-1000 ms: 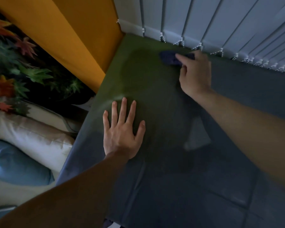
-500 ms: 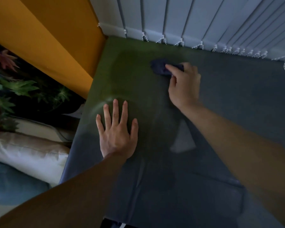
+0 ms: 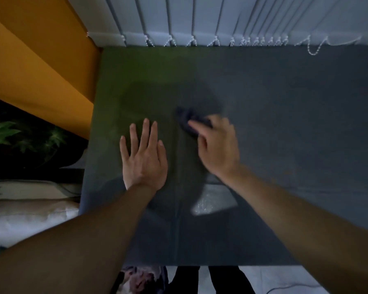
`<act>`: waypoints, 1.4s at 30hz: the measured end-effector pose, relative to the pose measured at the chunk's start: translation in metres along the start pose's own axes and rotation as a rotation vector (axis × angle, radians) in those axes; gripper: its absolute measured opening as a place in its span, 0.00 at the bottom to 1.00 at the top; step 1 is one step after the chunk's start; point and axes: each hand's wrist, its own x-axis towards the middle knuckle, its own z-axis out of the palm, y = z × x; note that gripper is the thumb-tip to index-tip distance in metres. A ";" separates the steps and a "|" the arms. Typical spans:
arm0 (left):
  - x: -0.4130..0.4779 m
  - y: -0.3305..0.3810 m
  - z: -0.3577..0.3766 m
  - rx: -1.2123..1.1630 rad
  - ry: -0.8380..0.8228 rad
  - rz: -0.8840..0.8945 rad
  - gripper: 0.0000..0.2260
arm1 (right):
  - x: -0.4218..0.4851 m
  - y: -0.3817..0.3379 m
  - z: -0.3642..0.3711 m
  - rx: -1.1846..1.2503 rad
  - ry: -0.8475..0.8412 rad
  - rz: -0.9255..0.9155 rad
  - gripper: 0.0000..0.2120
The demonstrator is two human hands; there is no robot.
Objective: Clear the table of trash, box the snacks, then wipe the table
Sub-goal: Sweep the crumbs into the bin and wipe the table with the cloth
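Observation:
A dark grey table (image 3: 285, 124) fills the view, with a greenish tint on its left part. My right hand (image 3: 217, 149) presses a crumpled dark blue cloth (image 3: 187, 119) onto the tabletop near the middle; the cloth sticks out beyond my fingertips and the rest is hidden under the hand, which is blurred. My left hand (image 3: 142, 158) lies flat on the table just left of it, palm down, fingers spread, holding nothing. A pale damp patch (image 3: 208, 204) shows on the surface between my forearms.
White vertical blinds (image 3: 200, 20) with bead chains hang along the table's far edge. An orange wall (image 3: 36, 49) stands at the left. Green leaves (image 3: 2, 132) and pale cushions (image 3: 26, 211) lie beyond the left edge. The table's near edge (image 3: 221, 265) borders a light floor.
My right hand has dragged the cloth from the far edge near the blinds toward me, to the table's middle. My left hand stays flat in place. The view has tilted downward.

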 end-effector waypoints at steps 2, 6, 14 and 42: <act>-0.001 -0.001 0.001 -0.016 0.018 0.017 0.26 | -0.033 -0.001 -0.008 0.031 -0.126 -0.175 0.21; -0.003 0.000 0.000 -0.048 0.054 0.034 0.24 | -0.039 0.034 -0.025 -0.130 -0.057 -0.057 0.21; 0.001 0.008 -0.005 0.119 0.006 0.137 0.25 | -0.097 0.006 -0.032 -0.082 -0.081 -0.054 0.21; 0.051 0.108 0.023 0.154 -0.047 0.115 0.31 | 0.002 0.123 -0.055 -0.157 -0.001 -0.084 0.20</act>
